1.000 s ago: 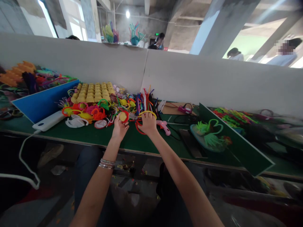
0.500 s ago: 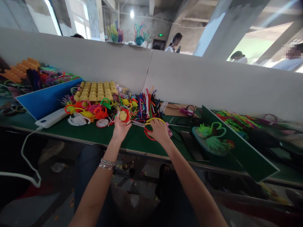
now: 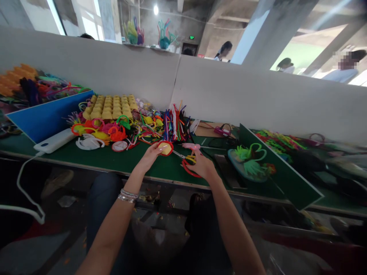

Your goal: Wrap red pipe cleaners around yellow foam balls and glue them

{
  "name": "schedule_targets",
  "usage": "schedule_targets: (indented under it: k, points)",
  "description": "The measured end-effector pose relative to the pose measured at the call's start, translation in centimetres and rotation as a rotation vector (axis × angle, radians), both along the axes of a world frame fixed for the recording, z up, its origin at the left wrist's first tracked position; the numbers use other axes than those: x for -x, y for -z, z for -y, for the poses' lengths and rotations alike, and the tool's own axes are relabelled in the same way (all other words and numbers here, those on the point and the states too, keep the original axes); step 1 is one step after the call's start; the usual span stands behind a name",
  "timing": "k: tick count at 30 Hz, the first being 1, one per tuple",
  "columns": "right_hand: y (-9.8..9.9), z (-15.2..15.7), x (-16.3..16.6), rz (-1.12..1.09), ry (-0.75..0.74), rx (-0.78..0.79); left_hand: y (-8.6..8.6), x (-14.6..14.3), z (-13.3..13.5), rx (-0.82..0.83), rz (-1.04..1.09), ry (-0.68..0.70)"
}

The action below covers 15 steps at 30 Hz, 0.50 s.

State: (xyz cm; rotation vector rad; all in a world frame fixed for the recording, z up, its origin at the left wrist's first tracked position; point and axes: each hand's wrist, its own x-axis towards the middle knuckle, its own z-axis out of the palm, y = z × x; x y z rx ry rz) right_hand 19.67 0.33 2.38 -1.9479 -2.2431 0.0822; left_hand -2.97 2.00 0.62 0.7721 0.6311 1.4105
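Note:
My left hand (image 3: pixel 149 157) is closed on a round yellow piece with a red fuzzy rim (image 3: pixel 165 148), held just above the table's front part. A pair of scissors (image 3: pixel 180 154) with one yellow and one red handle is in my right hand (image 3: pixel 203 165), its fingers around the handles and its blades pointing at the yellow piece. Just beyond these fingers lies a pink glue gun (image 3: pixel 191 146); whether a fingertip touches it, I cannot tell.
Behind my hands lie bundled pipe cleaners (image 3: pixel 175 124). To the left are a yellow egg tray (image 3: pixel 110 107), fuzzy coloured pieces, a white power strip (image 3: pixel 54 141) and a blue divider (image 3: pixel 54 116). On the right, a green divider (image 3: pixel 275 168) stands beside a blue tray (image 3: pixel 258 178).
My left hand has moved right and turned the yellow piece so its face shows more fully. My right hand has shifted right and down with the scissors, uncovering the pink glue gun.

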Motion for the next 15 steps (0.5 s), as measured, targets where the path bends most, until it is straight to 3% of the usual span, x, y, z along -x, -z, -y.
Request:
schedule_targets:
  k: [5, 10, 15]
  points:
    - [-0.1, 0.1, -1.0, -0.116, -0.196, -0.073, 0.4, -0.4, 0.3, -0.081, -0.048, 0.110]
    - [-0.9, 0.7, -0.2, -0.511, -0.334, -0.218, 0.0, -0.6, 0.8, -0.101, -0.044, 0.136]
    - [-1.5, 1.9, 2.3, -0.883, -0.403, -0.060, -0.1, -0.9, 1.5, -0.101, -0.079, 0.197]
